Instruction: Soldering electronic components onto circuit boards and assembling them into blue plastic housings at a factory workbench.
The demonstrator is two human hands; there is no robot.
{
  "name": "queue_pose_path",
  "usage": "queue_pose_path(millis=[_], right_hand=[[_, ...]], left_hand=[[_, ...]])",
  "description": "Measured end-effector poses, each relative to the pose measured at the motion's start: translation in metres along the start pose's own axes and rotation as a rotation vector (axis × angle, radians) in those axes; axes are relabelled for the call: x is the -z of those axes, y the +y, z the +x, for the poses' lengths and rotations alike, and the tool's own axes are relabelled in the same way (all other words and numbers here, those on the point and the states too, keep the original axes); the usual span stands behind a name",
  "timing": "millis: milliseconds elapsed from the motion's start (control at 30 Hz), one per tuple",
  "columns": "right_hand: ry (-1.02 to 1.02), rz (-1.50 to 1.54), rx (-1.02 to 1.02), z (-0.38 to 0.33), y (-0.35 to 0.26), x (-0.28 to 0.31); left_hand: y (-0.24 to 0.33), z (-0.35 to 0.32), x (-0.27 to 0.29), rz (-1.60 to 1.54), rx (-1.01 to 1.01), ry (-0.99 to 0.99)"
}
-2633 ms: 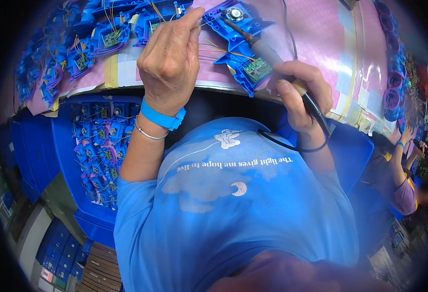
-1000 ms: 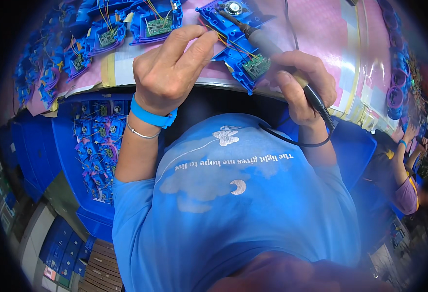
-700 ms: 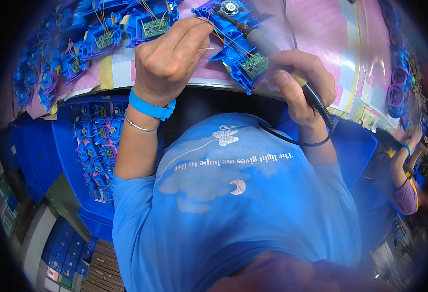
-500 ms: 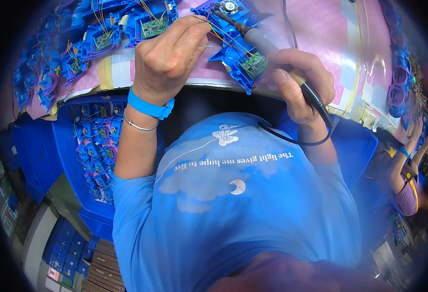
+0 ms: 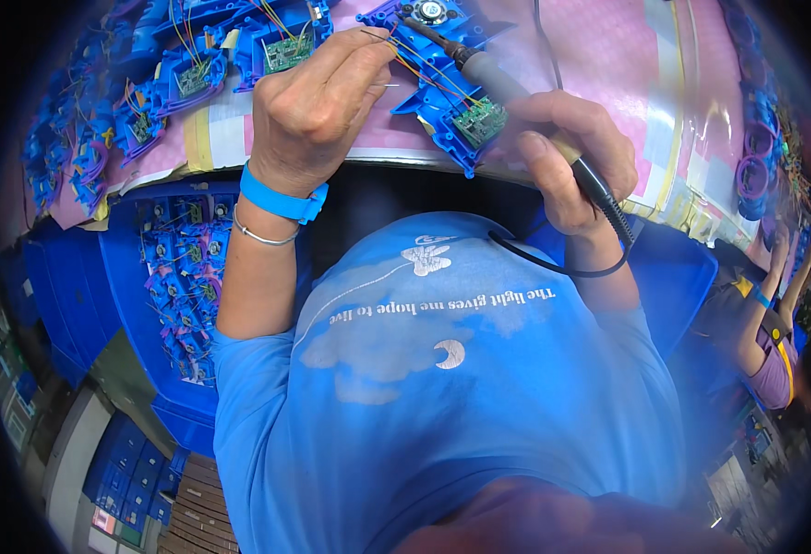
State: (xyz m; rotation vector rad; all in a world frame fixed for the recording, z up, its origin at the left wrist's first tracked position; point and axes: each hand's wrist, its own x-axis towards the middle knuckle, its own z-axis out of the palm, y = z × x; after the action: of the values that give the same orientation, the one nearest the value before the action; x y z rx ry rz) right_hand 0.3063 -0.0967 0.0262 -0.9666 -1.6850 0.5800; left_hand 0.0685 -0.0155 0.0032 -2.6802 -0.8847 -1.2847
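Note:
My right hand (image 5: 576, 152) is wrapped round the grey handle of a soldering iron (image 5: 493, 76). Its dark tip reaches up and left to the edge of a round speaker (image 5: 431, 11) set in a blue plastic shell (image 5: 438, 120). My left hand (image 5: 322, 102) pinches a thin wire (image 5: 376, 35) close to that tip; a pale strand also pokes out below the fingers. Red, yellow and dark wires run from there down to a green circuit board (image 5: 479, 122) in the shell's lower part. Whether tip and wire touch is too small to tell.
More blue shells with boards and wires (image 5: 188, 78) crowd the table's left. A blue bin (image 5: 179, 277) of similar assemblies stands below the table edge. Purple and blue rings (image 5: 754, 175) line the far right, where another person's arms (image 5: 765, 286) are at work.
My left hand and the blue shell have shifted very slightly left. The soldering iron stays nearly where it was. The other person's hands at the right have moved.

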Motion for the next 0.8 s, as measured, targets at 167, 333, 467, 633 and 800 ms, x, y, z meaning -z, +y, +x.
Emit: queue_pose_path(millis=[167, 333, 467, 633, 800], right_hand=[[-0.008, -0.012, 0.017, 0.0004, 0.0002, 0.0011], [-0.003, 0.0, 0.003, -0.0008, 0.0007, 0.0007], [-0.01, 0.005, -0.006, -0.0016, 0.0005, 0.0012], [-0.006, 0.008, -0.008, 0.0001, -0.0031, 0.0024], [-0.004, 0.011, 0.0, -0.0022, -0.002, 0.0033]], left_hand=[[0.0011, -0.0005, 0.0004, -0.001, 0.021, -0.013], [0.0002, -0.0014, 0.0, 0.0, 0.015, -0.002], [-0.0002, -0.0014, -0.0003, -0.004, 0.013, 0.003], [-0.0014, -0.0022, -0.0008, -0.011, 0.014, -0.001], [-0.0005, -0.0019, -0.0003, -0.004, 0.015, 0.0]])
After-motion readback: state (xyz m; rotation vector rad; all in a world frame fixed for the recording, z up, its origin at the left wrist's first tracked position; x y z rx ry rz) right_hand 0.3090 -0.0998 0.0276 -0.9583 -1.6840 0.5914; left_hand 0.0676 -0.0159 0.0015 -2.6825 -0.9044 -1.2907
